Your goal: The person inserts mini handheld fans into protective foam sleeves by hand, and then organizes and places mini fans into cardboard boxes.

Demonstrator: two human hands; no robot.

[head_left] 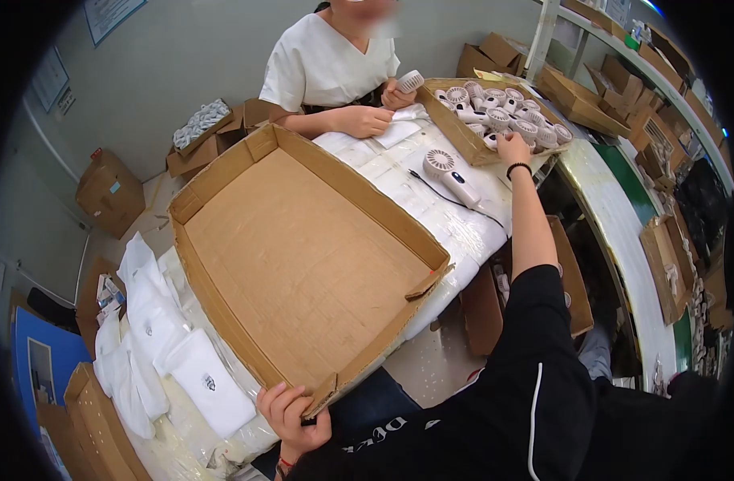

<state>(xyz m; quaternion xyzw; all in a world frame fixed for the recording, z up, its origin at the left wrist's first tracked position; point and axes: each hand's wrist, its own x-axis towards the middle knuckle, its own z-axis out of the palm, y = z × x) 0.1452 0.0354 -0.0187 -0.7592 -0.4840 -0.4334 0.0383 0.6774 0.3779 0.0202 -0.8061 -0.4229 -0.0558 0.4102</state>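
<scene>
A large shallow cardboard tray lies across the white-wrapped table, its brown bottom showing. My left hand grips its near corner, fingers over the rim by a folded flap. My right hand reaches far across into a smaller cardboard box heaped with pale handheld fans. Its fingers are closed on a fan at the box's near side, which they partly cover. Between tray and box, one handheld fan with a dark display lies on the table beside a black cable.
Opposite me a person in a white top holds a small fan. White cloth pouches lie at the table's left. Open cartons stand below on the right, near a long bench and crowded shelves.
</scene>
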